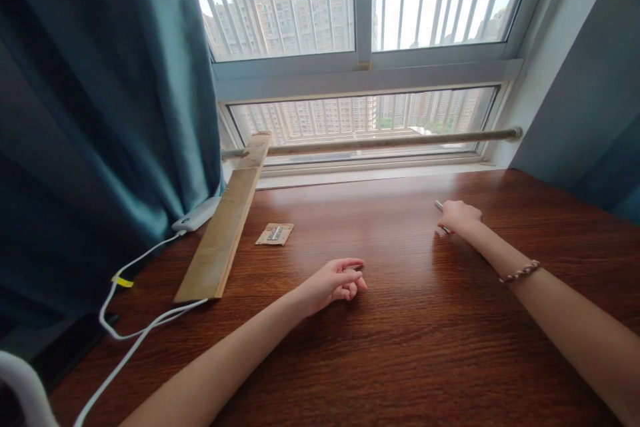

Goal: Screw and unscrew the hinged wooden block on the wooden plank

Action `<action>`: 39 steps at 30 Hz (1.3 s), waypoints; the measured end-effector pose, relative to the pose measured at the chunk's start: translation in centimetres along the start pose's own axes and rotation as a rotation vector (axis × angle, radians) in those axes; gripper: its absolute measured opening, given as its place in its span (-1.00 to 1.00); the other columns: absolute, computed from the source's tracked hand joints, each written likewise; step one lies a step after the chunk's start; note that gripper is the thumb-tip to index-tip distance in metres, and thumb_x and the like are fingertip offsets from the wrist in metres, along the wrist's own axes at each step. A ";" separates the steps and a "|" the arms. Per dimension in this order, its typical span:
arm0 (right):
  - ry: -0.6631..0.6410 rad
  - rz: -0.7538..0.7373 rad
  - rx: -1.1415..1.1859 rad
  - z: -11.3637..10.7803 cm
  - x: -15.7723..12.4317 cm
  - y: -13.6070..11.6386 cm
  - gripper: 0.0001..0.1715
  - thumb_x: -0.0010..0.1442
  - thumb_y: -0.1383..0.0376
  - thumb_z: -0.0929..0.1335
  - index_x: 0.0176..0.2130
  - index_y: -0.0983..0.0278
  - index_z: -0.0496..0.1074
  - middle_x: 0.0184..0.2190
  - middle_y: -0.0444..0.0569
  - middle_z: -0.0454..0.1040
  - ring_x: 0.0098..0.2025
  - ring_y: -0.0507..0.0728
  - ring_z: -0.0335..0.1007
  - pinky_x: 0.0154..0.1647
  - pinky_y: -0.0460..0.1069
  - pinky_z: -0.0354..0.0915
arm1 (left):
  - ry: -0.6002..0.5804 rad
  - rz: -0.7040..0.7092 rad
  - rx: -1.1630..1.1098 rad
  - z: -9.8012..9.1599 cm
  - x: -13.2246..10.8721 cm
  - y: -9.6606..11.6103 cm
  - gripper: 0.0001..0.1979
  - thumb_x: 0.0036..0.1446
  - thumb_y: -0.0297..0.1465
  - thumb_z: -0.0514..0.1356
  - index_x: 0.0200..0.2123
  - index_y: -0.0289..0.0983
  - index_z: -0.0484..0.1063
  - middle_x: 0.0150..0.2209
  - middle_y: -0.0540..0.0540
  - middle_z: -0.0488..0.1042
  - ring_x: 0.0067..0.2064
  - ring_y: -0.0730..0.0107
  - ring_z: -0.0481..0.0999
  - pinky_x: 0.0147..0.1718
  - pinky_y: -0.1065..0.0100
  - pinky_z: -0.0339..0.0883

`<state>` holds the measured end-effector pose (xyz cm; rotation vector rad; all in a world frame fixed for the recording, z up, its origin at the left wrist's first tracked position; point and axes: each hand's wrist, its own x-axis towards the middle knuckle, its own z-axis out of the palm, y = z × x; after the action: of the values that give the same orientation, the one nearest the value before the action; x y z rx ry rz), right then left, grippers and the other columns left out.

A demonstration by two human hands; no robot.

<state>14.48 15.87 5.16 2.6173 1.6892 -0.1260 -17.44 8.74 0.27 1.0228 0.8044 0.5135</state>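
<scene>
My left hand (336,282) rests on the dark wooden table (390,347) near its middle, fingers curled loosely inward, with nothing visible in them. My right hand (459,216) lies farther back and to the right, closed around a thin metallic stick-like object (439,205) whose tip pokes out past the fingers. A beaded bracelet (520,272) circles my right wrist. A small tan card with metal pieces (275,234) lies flat on the table, to the left of and beyond my left hand.
A long wooden plank (227,220) leans from the table up to the window sill at left. A white power bank (197,215) with a white cable (135,330) sits by the teal curtain (100,114). A horizontal rod (390,142) spans the window.
</scene>
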 end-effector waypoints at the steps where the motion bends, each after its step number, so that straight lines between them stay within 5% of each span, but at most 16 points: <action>1: 0.033 -0.037 -0.005 0.0 -0.6 -0.7 -0.62 0.01 0.26 0.39 -0.15 0.39 0.46 -0.19 0.29 0.47 -0.13 0.35 0.42 -0.24 0.12 0.30 | 0.002 -0.005 0.005 0.1 0.0 0.1 -0.39 -0.07 -0.31 0.30 0.03 -0.40 0.21 -0.42 -0.14 0.48 -0.55 0.58 0.32 -0.53 0.48 0.16; 5: 0.161 -0.323 0.001 1.3 -4.1 -5.0 -0.60 0.16 0.08 0.24 -0.25 0.30 0.49 -0.24 0.18 0.50 -0.15 0.30 0.43 -0.25 0.05 0.27 | 0.124 0.085 0.155 -0.5 0.3 0.5 -0.47 -0.05 -0.29 0.26 -0.01 -0.38 0.27 -0.43 -0.11 0.47 -0.59 0.56 0.29 -0.60 0.46 0.11; 8: 0.255 -0.526 0.013 3.4 -6.8 -7.8 -0.58 0.22 0.09 0.16 -0.27 0.26 0.47 -0.37 0.09 0.53 -0.29 0.25 0.47 -0.38 0.00 0.22 | 0.428 0.283 0.527 -2.8 0.8 1.1 -0.66 0.01 -0.32 0.18 -0.13 -0.35 0.37 -0.38 -0.13 0.47 -0.51 0.46 0.35 -0.51 0.39 0.21; 11: 0.279 -0.616 0.008 5.4 -8.3 -8.8 -0.60 0.26 0.18 0.13 -0.32 0.26 0.45 -0.40 0.05 0.54 -0.34 0.20 0.48 -0.44 -0.04 0.15 | 0.756 0.474 1.044 -6.7 0.8 2.1 -0.74 0.07 -0.39 0.10 -0.15 -0.33 0.40 -0.18 -0.21 0.45 -0.16 0.24 0.41 -0.14 0.25 0.25; 13: 0.270 -0.641 0.018 6.2 -8.5 -8.5 -0.64 0.26 0.20 0.14 -0.33 0.25 0.44 -0.38 0.01 0.54 -0.33 0.16 0.48 -0.44 -0.06 0.11 | 0.937 0.473 1.335 -9.5 0.6 2.6 -0.68 0.07 -0.41 0.08 -0.08 -0.36 0.37 -0.04 -0.27 0.38 0.03 0.13 0.29 0.02 0.18 0.12; 16: 0.268 -0.629 0.057 6.8 -8.2 -7.9 -0.68 0.26 0.20 0.15 -0.28 0.21 0.43 -0.39 -0.04 0.55 -0.33 0.13 0.47 -0.46 -0.06 0.06 | 1.139 0.269 1.558 -12.8 0.1 2.9 -0.56 0.06 -0.32 0.12 0.02 -0.38 0.28 0.04 -0.34 0.30 0.11 0.03 0.19 0.06 0.10 0.03; 19: 0.266 -0.611 0.076 7.0 -7.8 -7.6 -0.71 0.26 0.19 0.16 -0.26 0.21 0.41 -0.40 -0.05 0.54 -0.35 0.14 0.47 -0.47 -0.06 0.03 | 1.188 0.069 1.593 -14.2 -0.3 3.1 -0.53 0.07 -0.19 0.10 -0.01 -0.35 0.28 -0.04 -0.33 0.36 0.03 0.03 0.29 -0.01 0.11 0.10; 24: 0.273 -0.608 0.089 7.1 -7.8 -7.9 -0.74 0.24 0.20 0.18 -0.25 0.19 0.40 -0.40 -0.06 0.54 -0.35 0.15 0.47 -0.48 -0.06 0.02 | 1.215 -0.066 1.594 -13.4 -0.4 3.0 -0.53 0.11 -0.20 0.04 -0.02 -0.43 0.27 -0.12 -0.40 0.40 -0.08 -0.03 0.38 -0.16 0.14 0.22; 27: 0.281 -0.610 0.100 7.2 -7.9 -7.8 -0.75 0.23 0.20 0.18 -0.26 0.19 0.40 -0.41 -0.06 0.54 -0.36 0.15 0.46 -0.49 -0.06 0.01 | 1.251 -0.026 1.635 -12.8 -0.4 3.1 -0.46 0.11 -0.19 0.03 0.02 -0.50 0.22 -0.09 -0.47 0.37 -0.01 -0.12 0.33 -0.16 0.11 0.23; 30: 0.274 -0.610 0.130 7.2 -7.9 -7.5 -0.75 0.22 0.20 0.19 -0.26 0.20 0.41 -0.41 -0.04 0.54 -0.37 0.16 0.46 -0.48 -0.06 0.02 | 1.313 0.174 1.691 -13.2 -1.0 4.4 -0.41 0.12 -0.16 0.03 0.06 -0.52 0.19 0.04 -0.50 0.27 0.14 -0.13 0.16 -0.03 0.10 0.15; 34: 0.190 -0.613 0.420 6.9 -7.8 -8.1 -0.75 0.19 0.22 0.22 -0.33 0.25 0.44 -0.47 -0.02 0.51 -0.39 0.14 0.42 -0.41 -0.06 0.10 | 1.450 0.320 1.655 -16.1 -3.2 7.5 -0.41 0.11 -0.15 0.02 0.05 -0.52 0.20 0.06 -0.46 0.26 0.16 -0.06 0.13 0.09 0.10 0.02; 39: -0.289 -0.636 1.078 6.1 -10.2 -15.3 -0.76 0.13 0.32 0.27 -0.54 0.32 0.38 -0.68 -0.11 0.36 -0.59 0.04 0.33 -0.52 -0.10 0.17 | 1.614 0.079 1.371 -22.7 -7.0 9.6 -0.42 0.08 -0.12 0.00 -0.11 -0.56 0.34 -0.12 -0.53 0.40 -0.02 -0.17 0.35 -0.07 0.02 0.21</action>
<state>-3.98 12.48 0.26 2.1110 2.7238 -1.7378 -39.75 20.41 4.81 1.7935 2.8007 0.8469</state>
